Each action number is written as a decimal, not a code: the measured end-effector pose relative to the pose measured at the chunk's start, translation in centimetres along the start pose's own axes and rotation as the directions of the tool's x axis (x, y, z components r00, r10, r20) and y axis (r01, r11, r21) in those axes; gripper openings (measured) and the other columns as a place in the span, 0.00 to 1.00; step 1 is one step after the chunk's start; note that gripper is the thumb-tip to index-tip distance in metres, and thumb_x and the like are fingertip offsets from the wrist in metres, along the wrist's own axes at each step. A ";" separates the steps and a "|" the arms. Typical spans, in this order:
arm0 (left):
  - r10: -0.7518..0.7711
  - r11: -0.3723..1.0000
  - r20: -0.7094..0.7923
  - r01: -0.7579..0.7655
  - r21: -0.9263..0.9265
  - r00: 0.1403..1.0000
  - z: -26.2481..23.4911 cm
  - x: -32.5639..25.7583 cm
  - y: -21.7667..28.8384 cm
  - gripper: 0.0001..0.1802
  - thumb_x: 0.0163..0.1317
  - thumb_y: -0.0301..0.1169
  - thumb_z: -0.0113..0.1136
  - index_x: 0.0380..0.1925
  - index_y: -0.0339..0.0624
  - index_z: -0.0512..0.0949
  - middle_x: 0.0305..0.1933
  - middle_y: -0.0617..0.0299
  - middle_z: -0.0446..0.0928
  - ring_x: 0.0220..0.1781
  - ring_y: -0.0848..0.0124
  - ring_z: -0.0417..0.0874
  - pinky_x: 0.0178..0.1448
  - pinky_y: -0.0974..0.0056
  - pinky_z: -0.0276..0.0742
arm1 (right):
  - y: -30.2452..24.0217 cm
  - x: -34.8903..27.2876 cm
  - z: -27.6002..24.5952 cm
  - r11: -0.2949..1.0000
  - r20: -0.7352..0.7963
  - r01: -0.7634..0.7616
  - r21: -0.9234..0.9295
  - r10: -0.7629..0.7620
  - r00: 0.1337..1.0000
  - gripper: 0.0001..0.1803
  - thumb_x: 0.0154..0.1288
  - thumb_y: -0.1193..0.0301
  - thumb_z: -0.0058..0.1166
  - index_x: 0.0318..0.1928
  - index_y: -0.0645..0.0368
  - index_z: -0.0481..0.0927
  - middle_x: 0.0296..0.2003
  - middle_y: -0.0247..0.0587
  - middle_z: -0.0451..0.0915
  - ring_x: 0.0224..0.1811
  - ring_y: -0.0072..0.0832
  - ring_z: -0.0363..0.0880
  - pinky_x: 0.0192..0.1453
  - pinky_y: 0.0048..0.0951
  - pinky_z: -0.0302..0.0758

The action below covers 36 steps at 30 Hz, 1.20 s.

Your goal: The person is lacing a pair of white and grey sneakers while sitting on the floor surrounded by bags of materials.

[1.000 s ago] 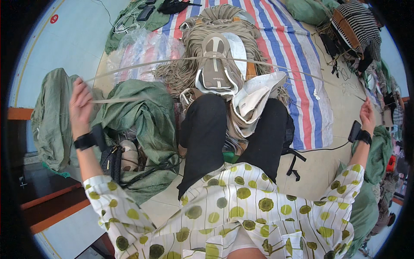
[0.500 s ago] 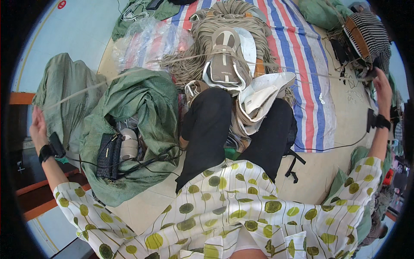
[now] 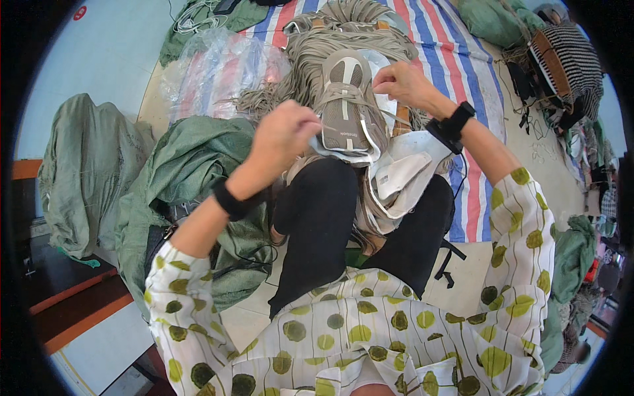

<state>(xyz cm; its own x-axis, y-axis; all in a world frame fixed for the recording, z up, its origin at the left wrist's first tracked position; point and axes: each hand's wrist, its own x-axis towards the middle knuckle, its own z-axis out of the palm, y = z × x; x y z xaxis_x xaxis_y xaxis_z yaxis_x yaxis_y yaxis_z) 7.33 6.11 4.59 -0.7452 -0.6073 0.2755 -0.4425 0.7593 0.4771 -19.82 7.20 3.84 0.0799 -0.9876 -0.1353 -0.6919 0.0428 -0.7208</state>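
A grey-brown shoe upper point(image 3: 348, 119) with white trim lies in front of my knees, its tongue facing up. Across the tongue runs a tan shoelace point(image 3: 340, 94). My left hand point(image 3: 285, 135) is just left of the upper, fingers pinched on one side of the lace. Over the right edge of the upper is my right hand point(image 3: 404, 84), also pinched; the lace end in its fingers is hard to make out. Another upper with a pale lining point(image 3: 403, 175) rests between my knees, turned partly open.
A thick bundle of tan laces point(image 3: 310, 56) lies behind the upper on a striped sheet point(image 3: 456, 79). Clear plastic bags point(image 3: 221, 72) and a green woven sack point(image 3: 191, 155) are on the left. More sacks and a striped cloth point(image 3: 573, 59) stand at the right.
Both hands have come inward from wide apart to either side of the upper. The lace, stretched taut before, now lies loosely over the tongue.
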 end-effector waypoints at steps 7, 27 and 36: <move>-0.320 0.667 0.411 0.511 -0.543 0.854 5.7 3.6 2.7 0.09 0.55 0.29 0.50 0.26 0.34 0.74 0.27 0.57 0.75 0.27 0.71 0.79 0.30 0.69 0.74 | 0.9 0.7 2.8 0.898 -0.023 0.177 -0.404 -0.203 0.979 0.07 0.46 0.71 0.54 0.28 0.60 0.80 0.22 0.46 0.78 0.26 0.38 0.77 0.32 0.34 0.71; -0.431 0.304 0.392 0.540 -0.785 0.813 4.5 2.3 1.1 0.08 0.58 0.30 0.49 0.30 0.36 0.74 0.27 0.64 0.75 0.24 0.77 0.75 0.28 0.74 0.72 | -1.3 0.1 3.0 0.865 -0.169 0.325 -0.382 -0.411 0.896 0.06 0.55 0.74 0.49 0.34 0.60 0.75 0.30 0.44 0.74 0.31 0.40 0.75 0.36 0.35 0.71; -0.393 0.908 -0.215 0.340 -0.246 0.894 4.2 2.2 -3.4 0.11 0.54 0.36 0.53 0.29 0.42 0.79 0.19 0.56 0.75 0.22 0.66 0.75 0.30 0.64 0.69 | -0.7 2.4 5.3 0.908 -0.161 0.280 -0.312 -0.341 0.926 0.08 0.54 0.69 0.51 0.28 0.61 0.74 0.24 0.39 0.74 0.24 0.30 0.74 0.30 0.28 0.70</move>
<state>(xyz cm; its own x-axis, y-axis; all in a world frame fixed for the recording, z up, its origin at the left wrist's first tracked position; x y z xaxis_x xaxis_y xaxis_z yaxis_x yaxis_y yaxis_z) 5.08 3.12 0.10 -0.3854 -0.8914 0.2385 -0.5322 0.4258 0.7317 -15.30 5.60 0.43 0.1944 -0.9536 0.2298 -0.8297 -0.2849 -0.4800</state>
